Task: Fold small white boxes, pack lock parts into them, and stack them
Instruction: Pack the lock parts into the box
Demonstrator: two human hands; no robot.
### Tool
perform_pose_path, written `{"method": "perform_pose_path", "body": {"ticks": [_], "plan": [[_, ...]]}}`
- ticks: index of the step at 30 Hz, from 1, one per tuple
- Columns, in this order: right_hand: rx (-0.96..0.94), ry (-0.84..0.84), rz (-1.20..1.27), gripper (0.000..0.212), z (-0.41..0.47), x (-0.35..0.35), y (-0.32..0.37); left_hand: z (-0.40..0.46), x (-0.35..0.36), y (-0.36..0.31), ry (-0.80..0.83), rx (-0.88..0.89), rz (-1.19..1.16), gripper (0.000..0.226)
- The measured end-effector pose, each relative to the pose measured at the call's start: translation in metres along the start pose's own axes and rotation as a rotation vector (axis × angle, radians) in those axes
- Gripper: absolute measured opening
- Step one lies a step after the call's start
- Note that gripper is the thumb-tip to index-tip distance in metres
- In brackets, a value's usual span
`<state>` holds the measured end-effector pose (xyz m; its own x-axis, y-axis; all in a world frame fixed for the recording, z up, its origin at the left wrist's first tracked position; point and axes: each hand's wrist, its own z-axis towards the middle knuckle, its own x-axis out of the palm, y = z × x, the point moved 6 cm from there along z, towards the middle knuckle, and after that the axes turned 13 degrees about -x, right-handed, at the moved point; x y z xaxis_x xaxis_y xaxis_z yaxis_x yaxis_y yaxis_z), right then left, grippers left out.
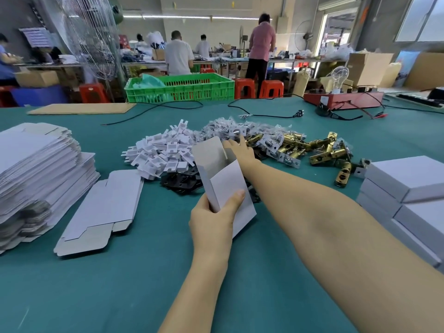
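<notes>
The hall is evenly and brightly lit by a long white ceiling tube light (192, 17) at twelve o'clock and windows at two o'clock. Shadows are kept soft. Edges are bowed by wide-angle distortion; distant workers are blurred.

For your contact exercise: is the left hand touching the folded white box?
Touching. The head view shows the left hand gripping the folded white box, its thumb pressed on the front panel.
</notes>
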<state>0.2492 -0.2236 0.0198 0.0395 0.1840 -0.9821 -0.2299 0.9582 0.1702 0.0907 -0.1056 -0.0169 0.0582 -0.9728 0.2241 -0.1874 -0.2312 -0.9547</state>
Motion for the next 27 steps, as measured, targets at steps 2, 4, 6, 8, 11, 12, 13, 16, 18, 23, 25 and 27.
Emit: {"method": "perform_pose_path", "body": {"ticks": [2,4,6,8,11,12,13,16,18,23,25,27], "plan": [[0.006,0.038,-0.02,0.051,-0.004,-0.001,-0.001,0.0,0.0,0.001,-0.001,0.002,-0.002,0.017],[0.025,0.036,0.041,0.052,-0.009,-0.005,-0.002,0.001,-0.001,0.001,-0.005,0.006,-0.003,0.018],[0.036,0.02,0.066,0.052,-0.011,-0.008,-0.002,0.002,-0.001,0.001,-0.006,0.009,-0.007,0.018],[0.034,0.009,0.055,0.049,-0.007,-0.006,-0.003,0.003,-0.001,0.002,-0.001,0.013,-0.011,0.018],[0.029,-0.086,0.097,0.046,-0.001,-0.006,-0.004,0.004,-0.001,0.002,0.005,0.022,-0.01,0.017],[0.03,-0.142,0.145,0.045,-0.003,-0.01,-0.004,0.003,-0.001,0.002,0.006,0.024,-0.008,0.017],[0.029,-0.208,0.199,0.043,-0.005,-0.015,-0.004,0.003,-0.001,0.002,0.007,0.025,-0.006,0.018],[0.018,-0.385,0.34,0.03,-0.02,-0.032,-0.006,0.002,-0.001,0.001,0.003,0.023,-0.001,0.019],[0.056,-0.528,0.489,0.033,-0.039,-0.044,-0.015,0.001,-0.001,0.001,0.0,0.022,0.008,0.019],[0.233,-0.755,1.551,0.003,-0.108,-0.057,-0.04,-0.004,-0.001,-0.002,0.002,0.011,0.008,0.019],[0.276,-0.816,1.767,0.004,-0.134,-0.062,-0.045,-0.007,0.0,-0.004,0.007,0.012,0.006,0.019],[0.32,-0.856,1.84,0.004,-0.158,-0.066,-0.046,-0.011,0.004,-0.006,0.034,0.022,-0.005,0.017]]}}
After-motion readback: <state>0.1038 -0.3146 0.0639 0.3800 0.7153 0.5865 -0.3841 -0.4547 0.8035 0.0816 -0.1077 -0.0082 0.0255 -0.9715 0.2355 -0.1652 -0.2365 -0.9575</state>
